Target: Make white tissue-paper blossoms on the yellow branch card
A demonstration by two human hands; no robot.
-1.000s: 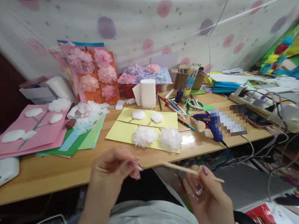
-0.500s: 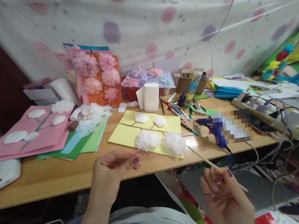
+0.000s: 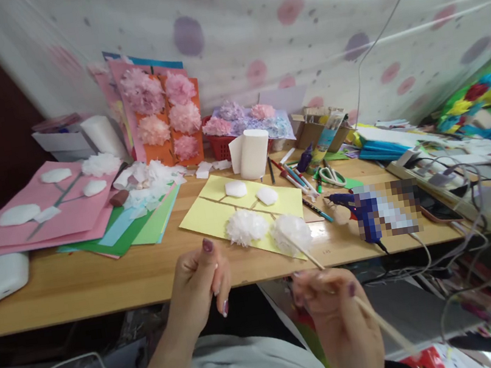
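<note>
My right hand [image 3: 338, 311] grips a thin wooden stick [image 3: 309, 255] between thumb and fingers. Its far end points at a white tissue-paper pompom [image 3: 290, 232]; whether they touch I cannot tell. Past the table's front edge, my left hand [image 3: 202, 282] is closed with the thumb against curled fingers; what it holds, if anything, is too small or hidden. Beyond both hands lies a yellow sheet [image 3: 201, 214] with drawn brown branches. It bears another white pompom [image 3: 246, 227] and two flat white pads [image 3: 267, 195].
A blue glue gun [image 3: 355, 210] lies to the right, near a phone [image 3: 435, 202] and a power strip [image 3: 410, 175] with tangled cables. Scissors [image 3: 333, 177] and pens lie behind. On the left are a pink sheet [image 3: 79, 218] and crumpled tissue paper [image 3: 148, 183].
My right hand has moved left and up, bringing the stick's tip over the right pompom. My left hand has shifted slightly right and turned, thumb now upward. The view has shifted a little.
</note>
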